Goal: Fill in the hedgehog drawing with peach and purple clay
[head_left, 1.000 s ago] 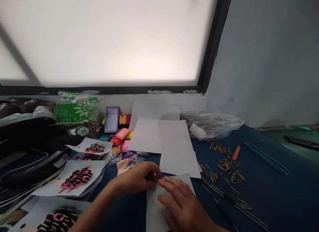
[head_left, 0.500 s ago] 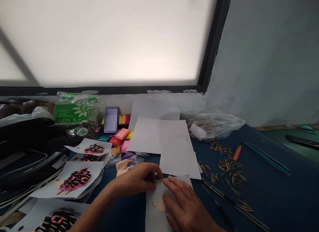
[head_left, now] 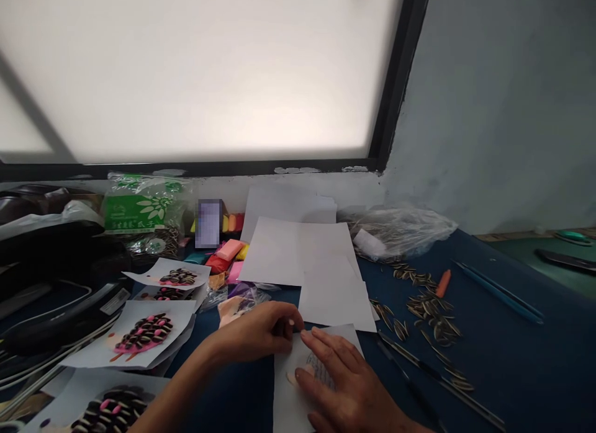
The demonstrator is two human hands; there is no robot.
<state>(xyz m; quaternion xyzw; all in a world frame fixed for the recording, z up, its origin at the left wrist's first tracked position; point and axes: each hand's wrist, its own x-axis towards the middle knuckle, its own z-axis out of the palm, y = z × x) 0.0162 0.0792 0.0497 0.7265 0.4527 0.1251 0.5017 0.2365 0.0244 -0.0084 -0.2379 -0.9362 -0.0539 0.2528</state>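
Seed pictures (head_left: 144, 334): lying at our left.
Left hand (head_left: 261, 334): we are holding the fingers curled; whether they are gripping anything, we cannot tell.
Paper sheet (head_left: 288, 414): lying before us, showing a peach shape (head_left: 292, 377).
Right hand (head_left: 347, 380): we are holding it slightly spread over the paper sheet.
Seeds (head_left: 433, 309): lying loose, right.

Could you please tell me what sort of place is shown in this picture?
It is probably a craft worktable beside what looks like a window; whether at home or in a workshop, I cannot tell. The signs are the seed-decorated papers, loose striped seeds and coloured clay-like blocks.
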